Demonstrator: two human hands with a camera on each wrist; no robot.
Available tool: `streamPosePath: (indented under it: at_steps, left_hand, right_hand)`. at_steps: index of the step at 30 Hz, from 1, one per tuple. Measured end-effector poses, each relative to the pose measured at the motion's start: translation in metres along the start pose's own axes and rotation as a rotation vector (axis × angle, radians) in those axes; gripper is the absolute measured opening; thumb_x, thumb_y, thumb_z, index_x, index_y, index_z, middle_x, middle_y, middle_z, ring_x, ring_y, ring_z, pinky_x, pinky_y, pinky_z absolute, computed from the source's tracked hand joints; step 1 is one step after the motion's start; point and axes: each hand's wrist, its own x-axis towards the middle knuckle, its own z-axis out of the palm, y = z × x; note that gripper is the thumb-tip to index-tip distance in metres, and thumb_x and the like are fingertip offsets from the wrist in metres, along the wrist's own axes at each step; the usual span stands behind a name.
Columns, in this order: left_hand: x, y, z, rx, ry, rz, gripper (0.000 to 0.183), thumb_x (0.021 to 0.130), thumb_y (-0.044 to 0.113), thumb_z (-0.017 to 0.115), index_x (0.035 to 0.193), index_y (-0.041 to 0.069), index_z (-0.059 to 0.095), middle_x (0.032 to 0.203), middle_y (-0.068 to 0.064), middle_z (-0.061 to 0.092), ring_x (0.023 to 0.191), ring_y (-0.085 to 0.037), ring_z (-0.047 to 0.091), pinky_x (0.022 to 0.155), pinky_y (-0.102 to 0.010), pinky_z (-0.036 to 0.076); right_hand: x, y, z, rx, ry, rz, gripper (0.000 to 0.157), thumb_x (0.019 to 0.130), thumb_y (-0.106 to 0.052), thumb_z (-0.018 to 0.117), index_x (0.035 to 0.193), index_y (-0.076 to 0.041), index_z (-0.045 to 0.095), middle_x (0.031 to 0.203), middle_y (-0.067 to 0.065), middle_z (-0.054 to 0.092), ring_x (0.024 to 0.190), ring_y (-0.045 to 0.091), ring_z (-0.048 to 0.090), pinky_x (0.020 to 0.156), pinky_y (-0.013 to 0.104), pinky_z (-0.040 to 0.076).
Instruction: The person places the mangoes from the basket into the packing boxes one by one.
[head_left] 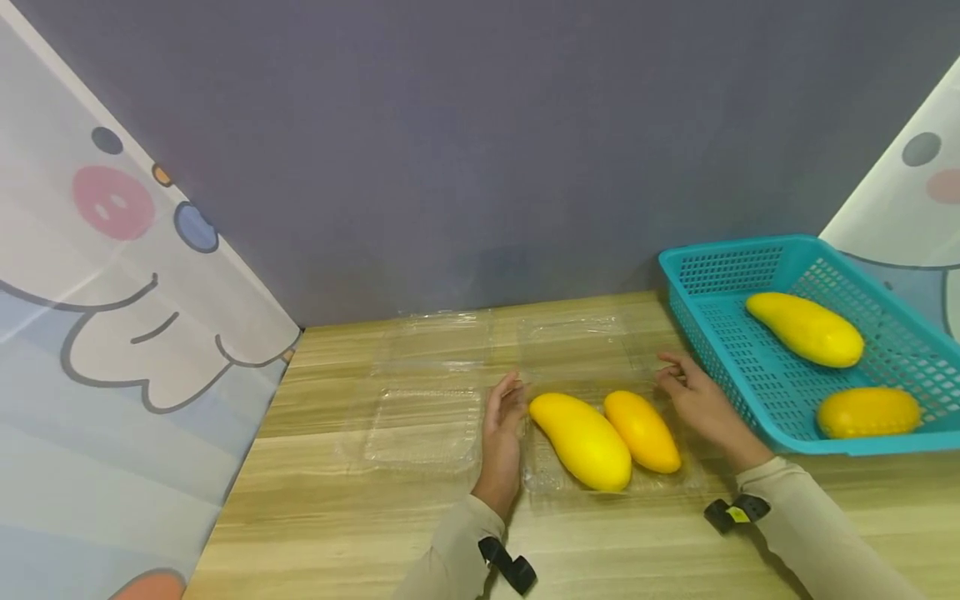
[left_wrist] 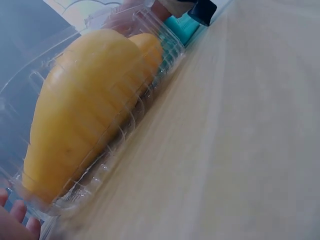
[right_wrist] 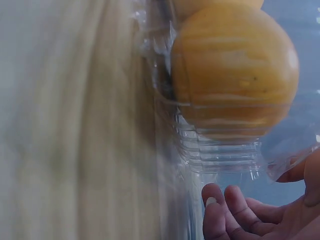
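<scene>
Two yellow mangoes, a larger one (head_left: 581,442) and a smaller one (head_left: 642,432), lie side by side in a clear plastic clamshell box (head_left: 542,477) whose lid (head_left: 577,350) is folded back. My left hand (head_left: 501,437) stands along the box's left side, fingers nearly straight. On the opposite side is my right hand (head_left: 701,408), its fingers loosely bent. In the right wrist view the thumb (right_wrist: 295,170) is right at the plastic rim, with the other fingers (right_wrist: 235,205) below and apart from it. Neither hand grips a mango.
Left of the hands lies a second clear clamshell box (head_left: 423,425), opened flat. A teal basket (head_left: 720,350) at the right holds two more mangoes, one long (head_left: 806,329) and one nearer (head_left: 868,412). A grey panel (head_left: 480,167) rises behind the wooden table (head_left: 315,500).
</scene>
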Motion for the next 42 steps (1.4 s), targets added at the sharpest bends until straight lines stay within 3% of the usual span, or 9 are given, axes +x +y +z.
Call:
streamPosePath:
  at_steps: [4,8,16,21,25,31,34,39,42]
  left_hand:
    - [-0.006,0.001,-0.002,0.039,-0.002,-0.029,0.045,0.101,0.011,0.046,0.146,0.017,0.045,0.145,-0.013,0.047,0.137,-0.027,0.043,0.113,-0.041,0.034]
    - [-0.016,0.002,-0.006,0.06,-0.019,-0.101,0.048,0.102,0.014,0.046,0.149,0.02,0.041,0.148,-0.007,0.044,0.14,-0.026,0.038,0.117,-0.049,0.03]
    - [-0.039,0.006,-0.013,0.056,-0.055,-0.175,0.051,0.102,0.017,0.049,0.152,0.02,0.041,0.154,-0.004,0.042,0.146,-0.028,0.032,0.122,-0.058,0.018]
    - [-0.048,0.009,-0.015,0.053,-0.076,-0.182,0.051,0.101,0.015,0.049,0.151,0.018,0.042,0.156,-0.003,0.039,0.147,-0.028,0.03,0.122,-0.059,0.016]
    - [-0.049,0.009,-0.016,0.055,-0.093,-0.188,0.053,0.1,0.013,0.049,0.152,0.022,0.041,0.156,-0.002,0.037,0.148,-0.027,0.028,0.122,-0.059,0.015]
    - [-0.049,0.011,-0.014,0.092,-0.075,-0.176,0.055,0.097,0.009,0.05,0.151,0.019,0.042,0.148,-0.008,0.043,0.14,-0.025,0.034,0.117,-0.049,0.026]
    - [-0.049,0.014,-0.014,0.097,-0.065,-0.17,0.056,0.096,0.007,0.051,0.151,0.017,0.043,0.145,-0.01,0.044,0.138,-0.025,0.035,0.113,-0.042,0.028]
    - [-0.051,0.015,-0.013,0.09,-0.061,-0.156,0.059,0.094,0.006,0.053,0.151,0.016,0.042,0.146,-0.011,0.043,0.14,-0.027,0.035,0.109,-0.037,0.029]
    - [-0.051,0.014,-0.013,0.082,-0.063,-0.158,0.062,0.093,0.006,0.053,0.152,0.016,0.04,0.148,-0.011,0.041,0.141,-0.028,0.033,0.108,-0.036,0.03]
  right_hand:
    - [0.003,0.002,-0.001,0.031,-0.016,0.028,0.052,0.109,-0.024,0.031,0.15,0.008,0.029,0.127,0.031,0.054,0.107,0.041,0.064,0.081,0.038,0.052]
    - [0.006,0.003,-0.001,0.081,-0.011,0.049,0.05,0.109,-0.022,0.031,0.149,0.008,0.031,0.121,0.027,0.056,0.098,0.028,0.067,0.07,0.025,0.049]
    - [0.013,0.004,-0.002,0.131,-0.026,0.09,0.053,0.109,-0.024,0.032,0.147,0.012,0.033,0.121,0.03,0.059,0.088,0.005,0.062,0.07,0.018,0.049]
    - [0.014,0.002,-0.001,0.155,-0.039,0.085,0.053,0.109,-0.024,0.031,0.147,0.013,0.033,0.124,0.032,0.056,0.091,0.007,0.062,0.074,0.014,0.05]
    - [0.015,0.001,0.001,0.167,-0.023,0.055,0.052,0.109,-0.023,0.029,0.148,0.012,0.03,0.129,0.033,0.054,0.101,0.019,0.062,0.078,0.014,0.051]
    - [0.014,-0.001,0.003,0.15,0.043,-0.006,0.049,0.109,-0.02,0.032,0.147,0.01,0.032,0.129,0.031,0.051,0.109,0.029,0.059,0.08,0.01,0.047]
    - [0.013,-0.003,0.003,0.132,0.066,-0.015,0.05,0.108,-0.021,0.035,0.148,0.009,0.031,0.132,0.031,0.05,0.112,0.034,0.058,0.087,0.019,0.048]
    - [0.01,-0.009,0.002,0.148,0.065,-0.025,0.054,0.107,-0.021,0.041,0.151,0.007,0.027,0.141,0.032,0.046,0.128,0.045,0.047,0.102,0.053,0.044]
    - [0.009,-0.011,0.002,0.164,0.068,-0.048,0.054,0.106,-0.02,0.042,0.15,0.007,0.027,0.142,0.032,0.046,0.13,0.045,0.045,0.105,0.058,0.041]
